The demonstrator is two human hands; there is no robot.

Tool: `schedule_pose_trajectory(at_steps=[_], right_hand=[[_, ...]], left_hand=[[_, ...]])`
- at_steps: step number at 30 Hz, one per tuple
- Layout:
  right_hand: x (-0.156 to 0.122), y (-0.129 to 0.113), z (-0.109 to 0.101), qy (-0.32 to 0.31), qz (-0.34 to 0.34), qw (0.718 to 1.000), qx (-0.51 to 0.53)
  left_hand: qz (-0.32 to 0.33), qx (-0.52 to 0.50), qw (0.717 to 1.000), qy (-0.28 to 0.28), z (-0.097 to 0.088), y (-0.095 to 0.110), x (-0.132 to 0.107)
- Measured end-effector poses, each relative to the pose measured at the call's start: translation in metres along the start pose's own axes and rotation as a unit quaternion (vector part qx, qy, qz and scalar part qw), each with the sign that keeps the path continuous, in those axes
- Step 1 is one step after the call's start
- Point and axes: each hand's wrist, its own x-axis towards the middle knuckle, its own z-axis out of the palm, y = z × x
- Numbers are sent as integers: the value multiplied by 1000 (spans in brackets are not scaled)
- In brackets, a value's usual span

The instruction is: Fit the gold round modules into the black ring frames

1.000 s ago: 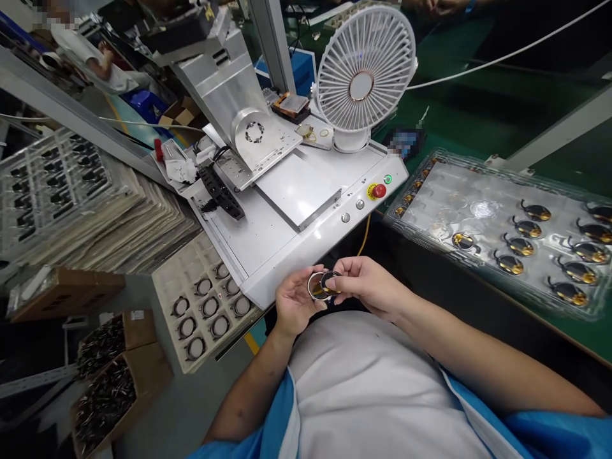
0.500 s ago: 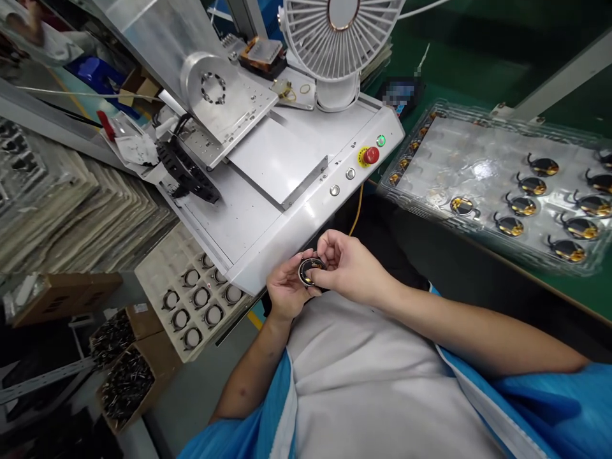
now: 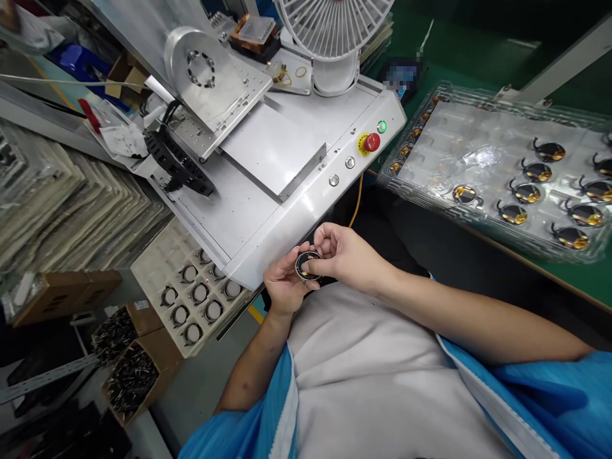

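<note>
The left hand [image 3: 283, 282] cups a round, dark-faced piece [image 3: 302, 260], its fingers and thumb around the rim, just in front of the person's grey shirt [image 3: 363, 357]. The right hand [image 3: 351, 258] presses its thumb on the dark face — the other fingers curl at the upper edge. Beside the left hand, a beige tray [image 3: 148, 258] holds round metal cases in its pockets. Beyond the hands stands a white machine base [image 3: 268, 245] with a red button [image 3: 371, 143]; rightward, a clear tray [image 3: 459, 127] of dark discs lies on the green worktop [image 3: 595, 277]. Farther back — a white fan [image 3: 335, 25].
</note>
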Motion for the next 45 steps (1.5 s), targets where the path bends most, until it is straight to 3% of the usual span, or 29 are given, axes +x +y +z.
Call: schedule_pose_trajectory(at_steps=[6, 14, 18, 21, 23, 27, 29, 33, 37, 42, 45], right_hand=[[1, -2, -13, -14, 53, 993, -101], [3, 14, -15, -30, 45, 999, -5], [10, 10, -15, -29, 41, 998, -27], [22, -10, -20, -36, 49, 994, -94], [34, -32, -28, 22, 9, 994, -110], [66, -78, -45, 192, -101, 972, -85], [81, -93, -51, 217, -109, 965, -96], [92, -100, -54, 226, -143, 956, -122], [65, -80, -46, 173, -183, 959, -128], [17, -38, -29, 9, -75, 983, -170], [5, -22, -23, -18, -50, 983, -179]], left_hand=[[25, -1, 1000, -15, 1, 2, -1], [-6, 40, 999, -25, 2, 5, -2], [1, 42, 999, 13, 6, 7, -1], [9, 39, 998, 41, 9, 14, 1], [10, 24, 999, 32, 10, 21, 3], [-4, 20, 999, -37, 10, 37, 10], [-3, 49, 997, -53, 11, 42, 13], [37, 119, 992, -23, 12, 41, 14], [75, 221, 972, -5, 12, 37, 10], [91, 276, 957, -7, 15, 35, 9], [94, 284, 954, -17, 18, 36, 11]])
